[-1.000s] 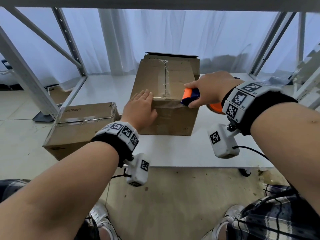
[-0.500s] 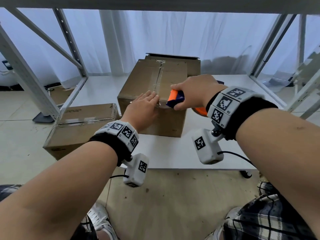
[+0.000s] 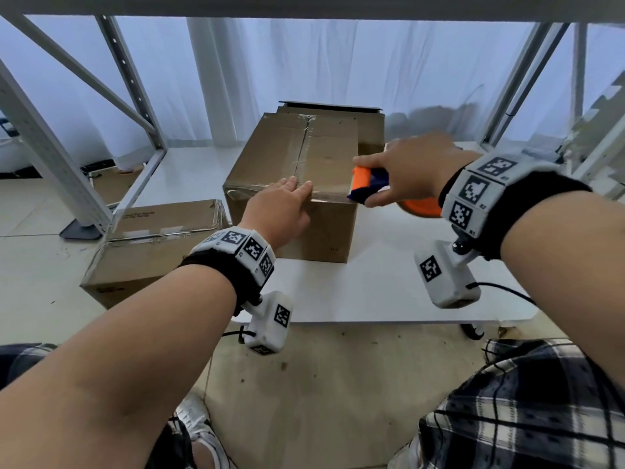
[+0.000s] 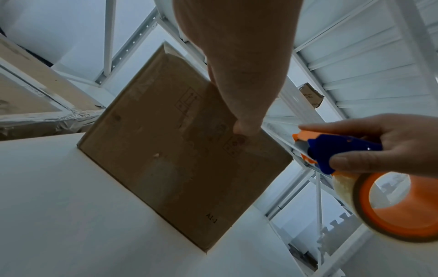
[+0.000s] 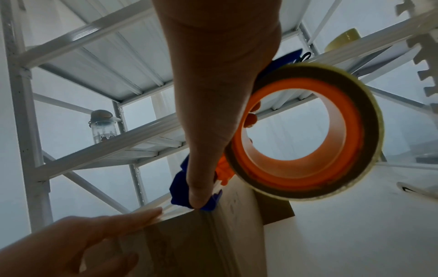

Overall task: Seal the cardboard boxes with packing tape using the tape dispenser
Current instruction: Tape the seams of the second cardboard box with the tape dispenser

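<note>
A brown cardboard box (image 3: pixel 318 157) stands on the white shelf (image 3: pixel 389 286), with clear tape along its top seam and along its near top edge. My left hand (image 3: pixel 284 204) lies flat on that near edge, fingers straight, thumb down the front face (image 4: pixel 180 153). My right hand (image 3: pixel 406 170) grips the orange and blue tape dispenser (image 3: pixel 367 184), whose head sits at the box's near right corner. The clear tape roll on its orange hub (image 5: pixel 305 131) hangs below the hand. In the left wrist view the dispenser (image 4: pixel 336 150) is just right of the box.
A second box (image 3: pixel 368 130) stands behind the first one. A taped box (image 3: pixel 152 245) sits on the floor at the left. Grey rack posts (image 3: pixel 50 157) rise on both sides. A bottle (image 5: pixel 103 125) and a spare tape roll (image 5: pixel 343 39) sit on upper shelves.
The box has turned and shifted left. My right hand has drawn the dispenser rightward along the near top edge to the right corner, while my left hand stayed pressing on that edge.
</note>
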Demonstrator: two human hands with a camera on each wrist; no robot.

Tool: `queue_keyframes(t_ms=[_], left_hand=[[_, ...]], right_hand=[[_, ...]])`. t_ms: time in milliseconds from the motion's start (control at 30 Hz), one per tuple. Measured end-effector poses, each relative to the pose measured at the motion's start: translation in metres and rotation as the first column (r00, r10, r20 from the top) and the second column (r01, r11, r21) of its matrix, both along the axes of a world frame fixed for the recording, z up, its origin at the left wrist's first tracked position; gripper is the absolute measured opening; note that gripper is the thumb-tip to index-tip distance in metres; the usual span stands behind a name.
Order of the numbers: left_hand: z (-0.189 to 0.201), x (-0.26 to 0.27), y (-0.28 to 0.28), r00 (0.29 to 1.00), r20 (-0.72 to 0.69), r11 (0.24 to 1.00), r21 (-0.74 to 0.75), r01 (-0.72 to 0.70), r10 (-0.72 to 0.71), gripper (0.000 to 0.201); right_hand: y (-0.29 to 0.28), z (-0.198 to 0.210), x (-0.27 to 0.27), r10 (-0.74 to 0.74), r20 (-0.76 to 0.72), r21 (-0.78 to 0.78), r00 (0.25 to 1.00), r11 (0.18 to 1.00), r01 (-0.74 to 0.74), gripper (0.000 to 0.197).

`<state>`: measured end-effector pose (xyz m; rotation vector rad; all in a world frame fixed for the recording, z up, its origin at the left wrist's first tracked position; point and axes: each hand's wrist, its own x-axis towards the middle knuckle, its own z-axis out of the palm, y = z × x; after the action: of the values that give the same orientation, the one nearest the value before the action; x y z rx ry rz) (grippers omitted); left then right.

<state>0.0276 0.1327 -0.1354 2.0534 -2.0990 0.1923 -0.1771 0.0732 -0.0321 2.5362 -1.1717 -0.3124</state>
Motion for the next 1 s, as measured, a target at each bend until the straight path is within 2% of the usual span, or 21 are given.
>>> queue_keyframes(t_ms=[200, 367, 500, 567, 700, 800, 1000], left_hand=[[-0.007, 0.01, 0.004, 1.0, 0.013, 1.0, 0.0, 0.016, -0.016, 0.062], [-0.009, 0.037, 0.016, 0.988, -0.04, 0.989, -0.005, -0.15, 0.15, 0.064], [-0.006, 0.03, 0.013, 0.974, -0.071, 0.977, 0.009, -0.214, 0.214, 0.066], [-0.004, 0.019, 0.008, 0.979, -0.085, 0.982, 0.01, -0.187, 0.188, 0.067], [-0.004, -0.012, -0.001, 0.999, -0.046, 1.0, -0.009, 0.005, -0.005, 0.064], [-0.006, -0.027, -0.008, 0.994, -0.056, 0.996, -0.024, 0.091, -0.092, 0.062], [0.0, -0.015, -0.011, 0.996, 0.05, 0.997, 0.03, 0.069, -0.071, 0.062]], right_hand=[[-0.004, -0.013, 0.006, -0.024, -0.017, 0.008, 1.0, 1.0, 0.024, 0.067], [-0.004, -0.013, 0.013, -0.022, -0.051, -0.003, 0.998, 1.0, 0.022, 0.061], [-0.004, -0.013, 0.014, -0.032, -0.063, -0.011, 0.997, 0.999, 0.032, 0.064], [-0.005, -0.015, 0.012, -0.036, -0.056, -0.003, 0.998, 0.999, 0.036, 0.063], [-0.005, -0.016, 0.009, -0.032, -0.031, -0.005, 0.999, 0.999, 0.032, 0.064], [-0.008, -0.018, 0.007, -0.012, -0.006, -0.031, 1.0, 0.999, 0.011, 0.068], [-0.018, -0.023, 0.015, 0.01, 0.043, -0.041, 0.999, 0.999, -0.008, 0.072]])
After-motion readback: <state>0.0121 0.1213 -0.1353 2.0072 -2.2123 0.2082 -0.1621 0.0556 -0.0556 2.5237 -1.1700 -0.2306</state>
